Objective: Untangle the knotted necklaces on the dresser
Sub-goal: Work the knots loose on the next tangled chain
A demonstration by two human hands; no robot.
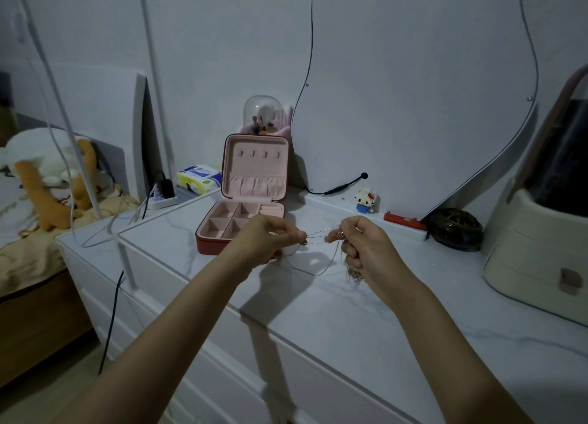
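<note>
Silver necklace chains (318,234) stretch taut above the desk (350,322), near its front edge, pinched between left hand (270,239) and right hand (359,245), whose grip bunches the dangling tangle. Pulling harder would likely tighten the knot or snap a link.

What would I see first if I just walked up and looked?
Two hands in the middle: the left hand and right hand pinch thin silver necklaces stretched between them above the white dresser, with a loop dangling below. Just behind the left hand, a pink jewelry box stands open, its compartments looking empty. Farther back, right of the box, stands a little toy figure.
</note>
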